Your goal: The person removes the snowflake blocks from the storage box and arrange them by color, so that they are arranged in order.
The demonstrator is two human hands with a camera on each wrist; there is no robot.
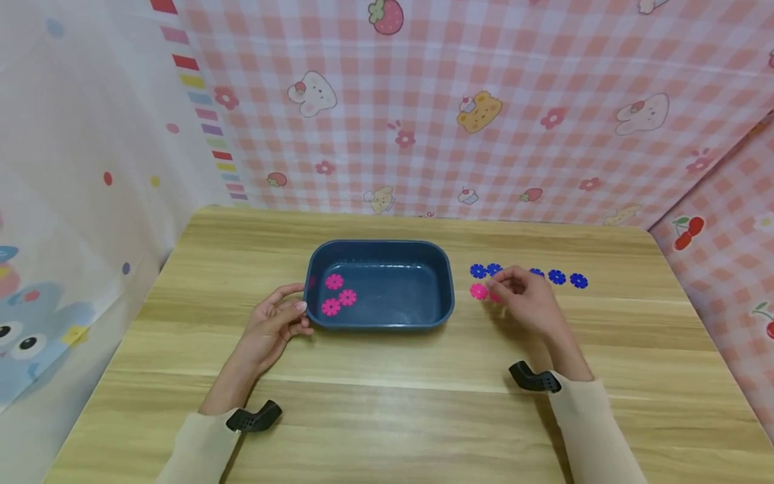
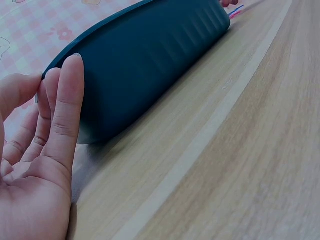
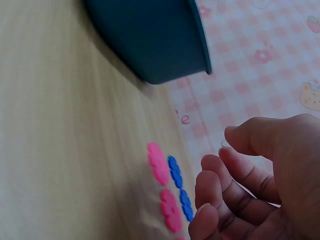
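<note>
A dark blue rectangular tray [image 1: 393, 327] stands on the table. My left hand [image 1: 275, 327] pinches its left rim between thumb and fingers, which the left wrist view shows up close. Three pink flower-shaped discs [image 1: 347, 297] lie inside at the left end. To the right of the tray, my right hand [image 1: 526, 296] hovers over a row of pink flower discs [image 1: 478, 291], partly hiding them. In the right wrist view its fingers are loosely bent, with a gap at the thumb and nothing visible between. Blue flower discs [image 1: 557, 277] lie in a row just behind.
The wooden table [image 1: 387, 417] extends in front of the tray. A pink checked cloth [image 1: 423, 161] hangs along the table's back edge, and a white patterned cloth [image 1: 109, 235] hangs at the left. Black wrist cameras [image 1: 254, 418] sit on both sleeves.
</note>
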